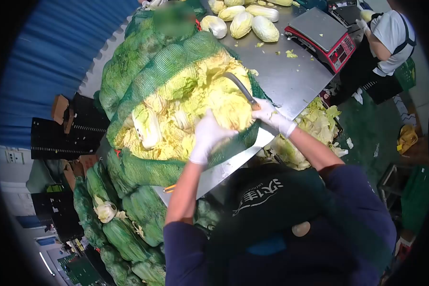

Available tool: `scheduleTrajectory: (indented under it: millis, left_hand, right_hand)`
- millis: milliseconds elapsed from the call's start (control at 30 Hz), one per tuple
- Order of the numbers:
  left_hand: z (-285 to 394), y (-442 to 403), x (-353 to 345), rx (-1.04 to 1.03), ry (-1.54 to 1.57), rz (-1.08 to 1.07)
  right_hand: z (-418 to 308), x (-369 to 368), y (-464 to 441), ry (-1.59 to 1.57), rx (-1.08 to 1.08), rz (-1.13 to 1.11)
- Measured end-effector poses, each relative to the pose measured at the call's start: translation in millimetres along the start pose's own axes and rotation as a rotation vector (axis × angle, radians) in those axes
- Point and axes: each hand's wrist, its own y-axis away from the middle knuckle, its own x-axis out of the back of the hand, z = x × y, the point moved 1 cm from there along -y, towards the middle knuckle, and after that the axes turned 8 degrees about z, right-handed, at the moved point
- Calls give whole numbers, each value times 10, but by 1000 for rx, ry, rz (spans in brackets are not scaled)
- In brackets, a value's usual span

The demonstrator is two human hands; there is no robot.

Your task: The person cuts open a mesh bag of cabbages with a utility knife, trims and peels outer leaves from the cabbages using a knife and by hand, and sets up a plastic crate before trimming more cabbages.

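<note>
A large green mesh sack (152,170) lies open on the metal table, full of pale yellow napa cabbage and loose leaves. My left hand (209,136), in a white glove, grips the near side of a yellow napa cabbage (231,107) at the sack's mouth. In my gloved right hand (270,116) is a curved knife (242,86), its orange-brown handle in the fist and its dark blade arching over the cabbage. That hand is close against the cabbage's right side; whether its fingers also press on it is hidden.
Whole napa cabbages (241,25) lie at the table's (291,71) far end, near a red scale (319,35). Trimmed leaves (314,119) are heaped below the right edge. Filled mesh sacks (133,233) stack at left. Another person (391,40) stands at upper right.
</note>
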Motion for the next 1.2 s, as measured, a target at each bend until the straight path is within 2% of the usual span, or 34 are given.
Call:
scheduleTrajectory:
  millis: [100, 133, 167, 267, 333, 400, 467, 533, 567, 633, 733, 767, 800, 900, 967, 1000, 1033, 1100, 1133, 1167, 1200]
  left_hand:
    - [102, 349, -167, -54, -94, 298]
    - [136, 417, -163, -94, -51, 374]
    - [191, 464, -127, -120, -29, 435]
    - [363, 463, 78, -61, 53, 478]
    - [474, 379, 358, -161, -37, 609]
    - [699, 264, 646, -336, -151, 772]
    - [1027, 179, 861, -425, -180, 809]
    - [1324, 114, 954, -557, -206, 864]
    - [1422, 69, 890, -584, -189, 854]
    - [1666, 10, 659, -591, -35, 746]
    - [1785, -227, -53, -652, 272, 636]
    - [1793, -312, -346, -631, 314, 596]
    - [1779, -389, -654, -608, 353, 550]
    - [1621, -526, -1425, -417, 457, 323]
    - [1590, -486, -1458, -413, 524, 251]
    - [1552, -484, -1467, -382, 587, 192]
    - [1550, -430, -1281, -381, 459, 147]
    - [1532, -368, -1042, -561, 171, 391]
    - [1589, -319, -928, -609, 146, 439]
    - [1618, -292, -916, -608, 134, 431]
    - [1683, -284, -954, -651, 113, 324]
  right_hand:
    - [182, -24, 104, -4, 50, 26]
    - [358, -92, 38, -81, 195, 109]
    - [287, -96, 61, -30, 156, 147]
    - [-57, -143, 30, -186, 199, 141]
    - [-361, -143, -82, -51, 234, 159]
    - [-623, -76, -234, -152, 361, 192]
    - [-1026, 67, -190, -229, 434, 272]
    - [-1320, 258, 45, -375, 389, 373]
    - [-1349, 397, 136, -439, 423, 391]
    - [-1376, 720, 343, -348, 419, 491]
    - [-1089, 1292, 549, -252, 333, 511]
    - [-885, 1483, 517, -163, 301, 549]
    - [-657, 1579, 423, -140, 393, 612]
    - [-186, 1806, 456, -100, 240, 529]
    - [-200, 1795, 527, 81, 141, 459]
    - [-153, 1766, 474, 362, 477, 521]
    - [-230, 1682, 500, 290, 392, 520]
    - [-73, 1645, 445, 322, 418, 523]
    - [-76, 1624, 419, 315, 423, 530]
    - [-32, 1544, 431, 178, 341, 564]
    - [14, 1498, 455, 45, 257, 594]
